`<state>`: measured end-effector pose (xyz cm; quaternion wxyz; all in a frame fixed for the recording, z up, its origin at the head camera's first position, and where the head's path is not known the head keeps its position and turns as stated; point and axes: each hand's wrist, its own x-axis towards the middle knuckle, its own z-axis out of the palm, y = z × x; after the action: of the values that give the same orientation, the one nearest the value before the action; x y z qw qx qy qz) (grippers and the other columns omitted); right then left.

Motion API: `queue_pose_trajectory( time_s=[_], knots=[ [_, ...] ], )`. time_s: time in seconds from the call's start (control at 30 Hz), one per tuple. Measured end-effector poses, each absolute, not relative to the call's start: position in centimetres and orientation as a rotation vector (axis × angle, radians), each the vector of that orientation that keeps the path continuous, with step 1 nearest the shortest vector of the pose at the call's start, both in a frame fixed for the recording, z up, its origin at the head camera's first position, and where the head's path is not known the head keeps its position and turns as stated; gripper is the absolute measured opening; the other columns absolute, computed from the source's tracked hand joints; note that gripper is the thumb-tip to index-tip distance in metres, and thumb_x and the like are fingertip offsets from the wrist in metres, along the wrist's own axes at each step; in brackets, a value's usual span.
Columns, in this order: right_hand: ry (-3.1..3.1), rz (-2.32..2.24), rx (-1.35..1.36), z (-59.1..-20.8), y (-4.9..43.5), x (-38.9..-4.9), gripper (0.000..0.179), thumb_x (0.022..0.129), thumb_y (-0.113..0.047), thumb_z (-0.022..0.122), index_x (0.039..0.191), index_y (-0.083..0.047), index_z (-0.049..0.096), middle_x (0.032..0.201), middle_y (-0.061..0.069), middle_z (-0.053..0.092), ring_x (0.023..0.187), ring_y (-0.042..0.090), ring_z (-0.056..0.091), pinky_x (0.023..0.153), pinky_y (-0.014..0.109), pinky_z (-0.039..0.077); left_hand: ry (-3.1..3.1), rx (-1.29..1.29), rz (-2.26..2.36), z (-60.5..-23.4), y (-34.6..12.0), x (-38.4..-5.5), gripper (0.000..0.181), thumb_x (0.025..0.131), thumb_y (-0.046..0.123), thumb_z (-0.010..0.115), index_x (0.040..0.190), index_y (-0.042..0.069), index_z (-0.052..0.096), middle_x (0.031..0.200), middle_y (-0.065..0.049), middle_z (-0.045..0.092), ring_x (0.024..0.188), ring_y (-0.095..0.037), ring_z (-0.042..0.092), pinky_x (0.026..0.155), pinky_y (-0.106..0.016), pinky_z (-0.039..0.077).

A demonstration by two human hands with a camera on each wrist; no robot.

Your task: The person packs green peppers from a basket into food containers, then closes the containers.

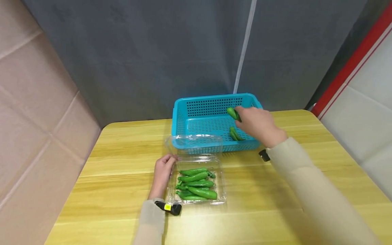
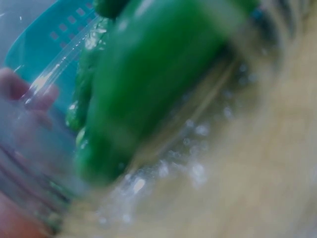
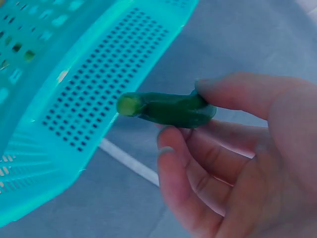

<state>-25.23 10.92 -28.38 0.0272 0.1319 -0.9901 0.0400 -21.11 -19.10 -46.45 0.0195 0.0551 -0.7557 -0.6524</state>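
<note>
My right hand (image 1: pixel 255 123) pinches a green pepper (image 3: pixel 171 109) between thumb and fingers, over the right side of a blue plastic basket (image 1: pixel 180 117). Below it, a few green peppers (image 1: pixel 234 134) lie on the basket's floor. My left hand (image 1: pixel 162 172) grips the left rim of a clear plastic clamshell box (image 1: pixel 222 185) at its hinge corner. Inside that box several green peppers (image 1: pixel 199 183) lie side by side. Its raised lid (image 1: pixel 197 141) leans towards the basket's front wall. One pepper (image 2: pixel 148 84) looms large and blurred in the left wrist view, with fingertips (image 2: pixel 44 96) against the plastic.
The basket stands near the back edge of the wooden table (image 1: pixel 122 190), with the box in front of it. A grey curtain (image 1: pixel 147 61) hangs behind. Pale padded panels (image 1: pixel 36 119) flank the left side, and a white panel with a red strip (image 1: pixel 355 64) the right.
</note>
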Motion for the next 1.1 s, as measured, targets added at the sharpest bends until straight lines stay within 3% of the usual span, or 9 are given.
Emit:
queue_pose_trajectory(
  time_s=[0.47, 0.8, 1.1],
  knots=[
    [-2.953, 0.308, 0.544, -27.7, 9.1, -21.9, 0.043, 0.086, -0.024, 0.055, 0.126, -0.009, 0.044, 0.073, 0.000, 0.053, 0.057, 0.016, 0.046, 0.049, 0.028, 0.037, -2.332, 0.185, -2.035, -46.1, -19.3, -21.0, 0.023, 0.086, 0.023, 0.055, 0.086, 0.005, 0.068, 0.048, -0.008, 0.043, 0.035, -0.010, 0.030, 0.032, -0.024, 0.028],
    [-2.888, 0.478, 0.628, -28.2, 9.5, -20.7, 0.045, 0.087, -0.025, 0.054, 0.128, -0.010, 0.044, 0.071, -0.001, 0.052, 0.054, 0.013, 0.045, 0.047, 0.027, 0.038, -2.328, 0.157, -2.003, -46.6, -19.2, -21.1, 0.025, 0.085, 0.027, 0.056, 0.085, 0.005, 0.068, 0.046, -0.002, 0.039, 0.036, -0.012, 0.030, 0.032, -0.025, 0.027],
    [-2.756, 0.678, 0.662, -28.8, 9.0, -18.9, 0.042, 0.085, -0.023, 0.056, 0.125, -0.013, 0.047, 0.080, -0.004, 0.058, 0.063, 0.010, 0.050, 0.051, 0.026, 0.039, -2.324, 0.159, -2.003, -46.6, -19.0, -21.1, 0.024, 0.085, 0.025, 0.055, 0.084, 0.005, 0.068, 0.047, -0.003, 0.041, 0.036, -0.011, 0.030, 0.032, -0.025, 0.027]
  ],
)
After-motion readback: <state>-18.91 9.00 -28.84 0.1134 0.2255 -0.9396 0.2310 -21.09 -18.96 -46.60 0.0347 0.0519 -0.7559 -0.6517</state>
